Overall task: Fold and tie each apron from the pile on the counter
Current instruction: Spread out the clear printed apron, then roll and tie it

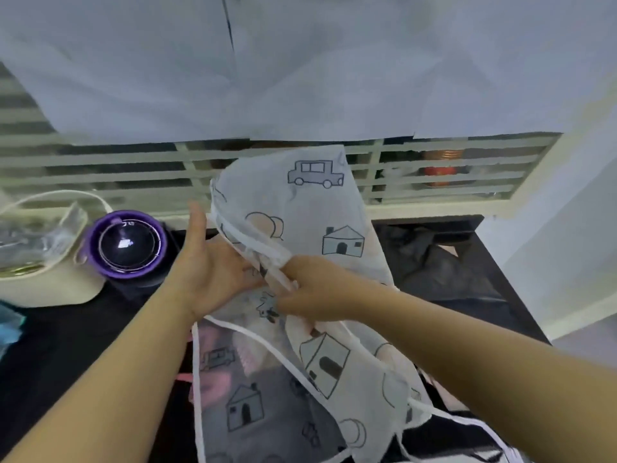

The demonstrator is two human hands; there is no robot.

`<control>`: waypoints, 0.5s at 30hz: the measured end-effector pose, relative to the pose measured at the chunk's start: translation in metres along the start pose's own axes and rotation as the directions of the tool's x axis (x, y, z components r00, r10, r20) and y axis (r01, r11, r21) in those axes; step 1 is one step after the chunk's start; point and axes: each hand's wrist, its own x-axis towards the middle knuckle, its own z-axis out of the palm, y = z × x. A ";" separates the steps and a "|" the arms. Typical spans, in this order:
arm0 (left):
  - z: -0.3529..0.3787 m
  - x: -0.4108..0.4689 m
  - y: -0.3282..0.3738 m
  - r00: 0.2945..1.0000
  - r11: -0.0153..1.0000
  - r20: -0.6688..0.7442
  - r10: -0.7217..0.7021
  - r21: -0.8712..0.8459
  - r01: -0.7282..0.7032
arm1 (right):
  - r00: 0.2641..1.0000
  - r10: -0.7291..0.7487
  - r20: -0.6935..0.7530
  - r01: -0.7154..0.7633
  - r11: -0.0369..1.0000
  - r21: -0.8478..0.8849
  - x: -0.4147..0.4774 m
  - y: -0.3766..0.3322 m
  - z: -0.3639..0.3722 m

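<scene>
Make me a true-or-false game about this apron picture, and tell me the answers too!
1. The apron has cars and houses drawn on it. True.
2. The right hand grips bunched-up apron cloth. True.
3. The apron is already folded flat and tied. False: it is held up loose, with its strings hanging.
4. The round thing with the purple rim sits to the right of the apron. False: it is on the left, next to the cream bag.
5. The counter is white. False: it is black.
</scene>
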 end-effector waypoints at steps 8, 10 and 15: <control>-0.037 -0.011 -0.010 0.870 0.870 -0.366 0.331 0.476 -0.130 | 0.982 0.002 0.187 0.008 0.999 -0.051 0.045 -0.010 0.053; -0.053 -0.012 -0.017 0.810 0.882 -0.472 0.347 0.458 -0.112 | 0.957 -0.028 0.290 0.079 0.983 -0.167 0.041 -0.015 0.050; -0.082 -0.024 -0.019 0.840 0.987 -0.525 0.141 0.145 -0.074 | 0.926 -0.167 0.339 0.179 0.984 -0.006 0.018 -0.033 -0.026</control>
